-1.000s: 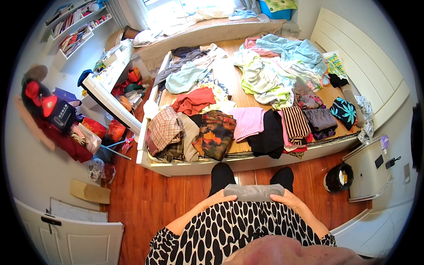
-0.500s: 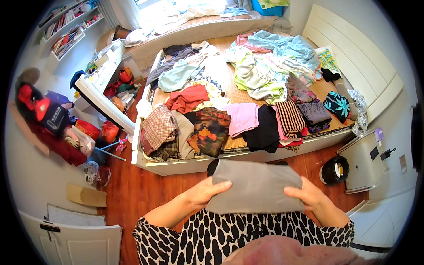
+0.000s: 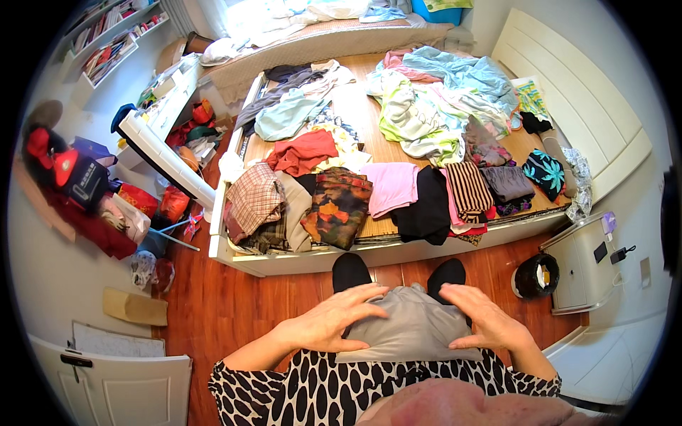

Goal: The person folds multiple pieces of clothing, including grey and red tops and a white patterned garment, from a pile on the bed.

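Left hand [image 3: 328, 324] and right hand [image 3: 495, 324] open, fingers spread, no clear grip, thumbs over the sides of smooth, rumpled grey cloth [image 3: 408, 323] apparently supported from below against the spotted top [image 3: 312, 380], folded clothes [image 3: 393, 186] lining the bed's [image 3: 284, 267] near edge, probably for reach.

The room is viewed by a fisheye camera worn on the person's head, aimed downward and forward. The spotted shirt [image 3: 320, 394] is seen from above, very near, at the lower edge. The left hand [image 3: 328, 323] and right hand [image 3: 495, 319] are shown close below. Farther off, the bed [image 3: 312, 263] is taken in crosswise, with the window [image 3: 263, 14] reached at the top, and the headboard [image 3: 568, 99] is bent toward the dark rim
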A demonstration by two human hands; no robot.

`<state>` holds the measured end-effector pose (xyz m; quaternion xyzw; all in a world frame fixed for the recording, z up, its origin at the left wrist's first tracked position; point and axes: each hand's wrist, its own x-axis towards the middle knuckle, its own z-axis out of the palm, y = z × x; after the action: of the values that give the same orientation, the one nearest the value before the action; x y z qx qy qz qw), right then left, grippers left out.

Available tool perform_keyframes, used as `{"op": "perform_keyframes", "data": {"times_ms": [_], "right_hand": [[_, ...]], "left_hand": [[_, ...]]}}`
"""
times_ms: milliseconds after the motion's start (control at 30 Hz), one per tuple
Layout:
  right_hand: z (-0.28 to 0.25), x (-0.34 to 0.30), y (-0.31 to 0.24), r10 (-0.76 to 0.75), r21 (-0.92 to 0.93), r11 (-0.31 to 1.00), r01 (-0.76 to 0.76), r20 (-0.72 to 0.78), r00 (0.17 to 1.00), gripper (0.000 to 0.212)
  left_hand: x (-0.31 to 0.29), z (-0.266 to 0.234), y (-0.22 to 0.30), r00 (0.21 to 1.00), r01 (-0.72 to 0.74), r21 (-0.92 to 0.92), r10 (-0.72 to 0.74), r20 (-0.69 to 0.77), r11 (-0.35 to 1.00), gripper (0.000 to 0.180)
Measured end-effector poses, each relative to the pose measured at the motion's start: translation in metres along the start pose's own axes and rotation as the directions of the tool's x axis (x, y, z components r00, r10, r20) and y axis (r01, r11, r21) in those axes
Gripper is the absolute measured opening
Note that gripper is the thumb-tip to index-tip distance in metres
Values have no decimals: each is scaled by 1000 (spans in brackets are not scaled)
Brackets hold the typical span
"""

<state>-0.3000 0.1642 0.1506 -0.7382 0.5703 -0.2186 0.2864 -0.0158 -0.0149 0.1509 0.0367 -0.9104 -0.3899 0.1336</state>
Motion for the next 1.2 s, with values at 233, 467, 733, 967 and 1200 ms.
{"op": "perform_keyframes", "data": {"times_ms": [233, 467, 733, 967, 1200], "right_hand": [[48, 13, 89, -192, 738, 645, -197, 406, 894, 65], [88, -14, 117, -50, 953, 10, -303, 304, 951, 109], [107, -25, 144, -11, 912, 365, -185, 203, 979, 119], [104, -19, 117, 344, 940, 188, -285, 209, 915, 81], [113, -10, 120, 376, 961, -27, -277, 266, 887, 66]], "left_hand": [[-8, 57, -91, 899, 357, -799, 53, 434, 485, 87], [-45, 101, -128, 955, 296, -955, 6, 296, 11, 116], [-59, 95, -134, 907, 393, -918, -189, 375, 62, 102], [-56, 93, -133, 835, 476, -871, -374, 404, 122, 77], [-29, 91, -108, 686, 582, -789, -639, 347, 197, 60]]}}
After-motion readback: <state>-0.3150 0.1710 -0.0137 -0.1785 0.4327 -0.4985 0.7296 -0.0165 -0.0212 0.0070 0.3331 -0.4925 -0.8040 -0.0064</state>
